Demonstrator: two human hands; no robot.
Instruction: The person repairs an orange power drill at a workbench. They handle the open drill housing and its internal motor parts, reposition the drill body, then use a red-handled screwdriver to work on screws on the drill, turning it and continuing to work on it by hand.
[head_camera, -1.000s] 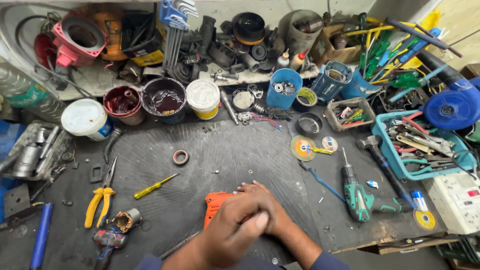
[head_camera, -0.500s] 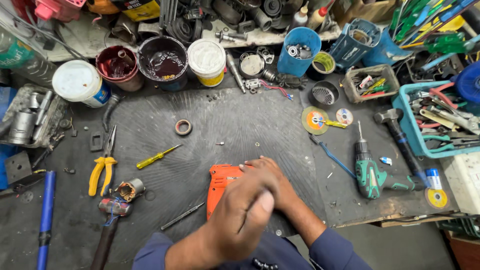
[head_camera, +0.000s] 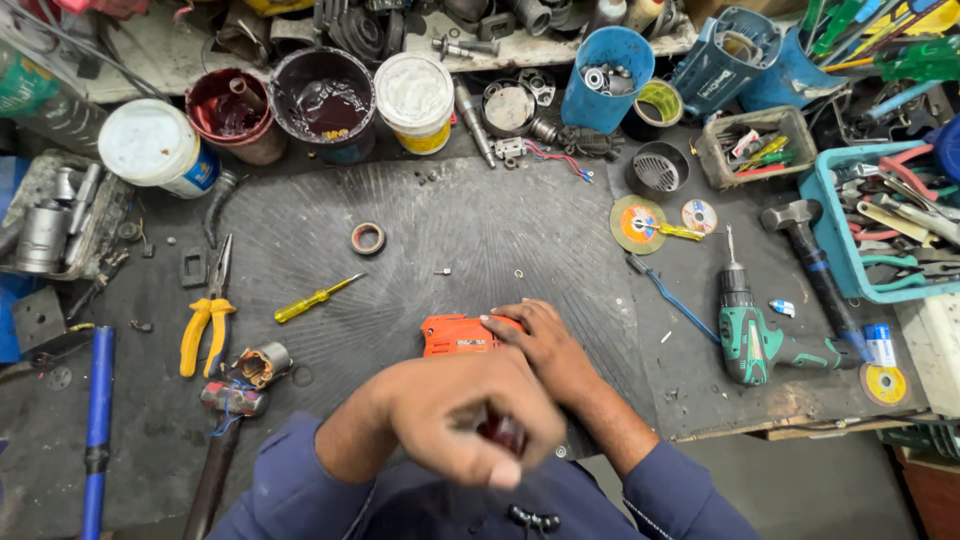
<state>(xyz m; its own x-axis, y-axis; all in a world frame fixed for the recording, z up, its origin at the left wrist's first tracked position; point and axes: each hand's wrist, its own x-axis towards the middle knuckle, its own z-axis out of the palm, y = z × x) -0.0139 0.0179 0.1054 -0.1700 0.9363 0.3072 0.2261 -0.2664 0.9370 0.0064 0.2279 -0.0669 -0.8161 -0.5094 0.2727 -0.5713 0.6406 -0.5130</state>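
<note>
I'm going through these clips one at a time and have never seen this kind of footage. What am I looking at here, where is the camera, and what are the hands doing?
There is no machine here: a person works with two bare hands, and the one camera sits on their head, looking down at a dark, cluttered workbench.

The right hand rests on an orange power tool body lying on the bench. The left hand is raised nearer the camera and blurred; it seems closed around something small and dark, but I cannot tell what.

Around them lie yellow-handled pliers, a yellow screwdriver, a roll of tape, a green cordless drill, a hammer, and paint tubs along the back.
</note>
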